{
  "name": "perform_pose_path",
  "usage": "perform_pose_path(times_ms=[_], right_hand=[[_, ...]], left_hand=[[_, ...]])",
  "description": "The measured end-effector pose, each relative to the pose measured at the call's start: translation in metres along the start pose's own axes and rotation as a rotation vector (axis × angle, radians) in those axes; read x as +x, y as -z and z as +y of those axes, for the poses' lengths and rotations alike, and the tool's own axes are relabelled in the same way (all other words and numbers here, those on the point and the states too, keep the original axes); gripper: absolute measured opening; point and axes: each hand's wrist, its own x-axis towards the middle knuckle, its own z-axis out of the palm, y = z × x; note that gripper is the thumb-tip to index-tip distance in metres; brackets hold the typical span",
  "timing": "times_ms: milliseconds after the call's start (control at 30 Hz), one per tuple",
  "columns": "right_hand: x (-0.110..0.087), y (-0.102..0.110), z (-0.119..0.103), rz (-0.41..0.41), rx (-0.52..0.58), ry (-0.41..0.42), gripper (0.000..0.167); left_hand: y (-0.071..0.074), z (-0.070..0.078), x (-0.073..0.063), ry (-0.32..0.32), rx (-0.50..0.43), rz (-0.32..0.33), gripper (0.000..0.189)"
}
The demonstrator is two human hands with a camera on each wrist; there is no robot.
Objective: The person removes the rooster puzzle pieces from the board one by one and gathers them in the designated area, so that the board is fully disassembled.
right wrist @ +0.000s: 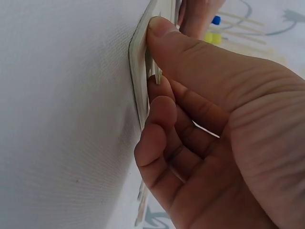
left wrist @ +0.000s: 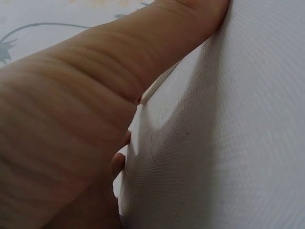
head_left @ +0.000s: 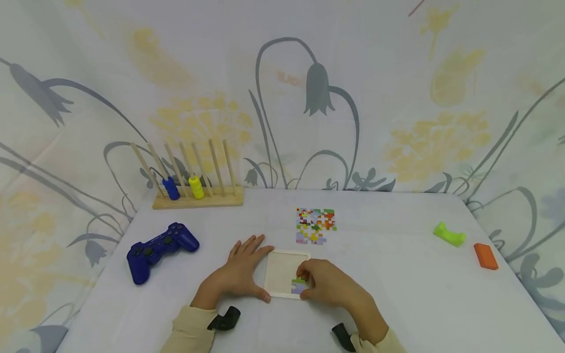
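Note:
A shallow light wooden puzzle tray (head_left: 278, 270) lies flat at the middle of the table. My left hand (head_left: 240, 270) rests at its left side, fingers spread, with the thumb by the lower left corner and the index finger by the upper left. At the lower right corner, my right hand (head_left: 332, 284) pinches a green and lilac jigsaw piece (head_left: 298, 287) with curled fingers. The right wrist view shows the thumb against the tray's edge and the piece's thin edge (right wrist: 158, 77) beside the fingertips. Beyond the tray, several joined jigsaw pieces (head_left: 315, 225) form a colourful block.
A blue game controller (head_left: 162, 249) lies to the left. Behind it stands a wooden peg rack (head_left: 198, 200) with blue beads (head_left: 171, 189) and yellow beads (head_left: 196, 188). Far right are a lime green curved block (head_left: 449, 234) and an orange block (head_left: 486, 256). Patterned cloth hangs behind.

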Motion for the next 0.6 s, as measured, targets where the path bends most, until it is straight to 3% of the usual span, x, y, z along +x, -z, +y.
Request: perform_pose_path(times_ms=[367,600], right_hand=[[0.001,0.003,0.001,0.006,-0.072,0.068,0.031],[0.004,0.005,0.011,0.094,-0.017,0.066,0.031]], left_hand=[[0.000,-0.001,0.003,0.006,0.017,0.005,0.114],[0.000,0.000,0.002,0.007,0.026,0.007,0.114]])
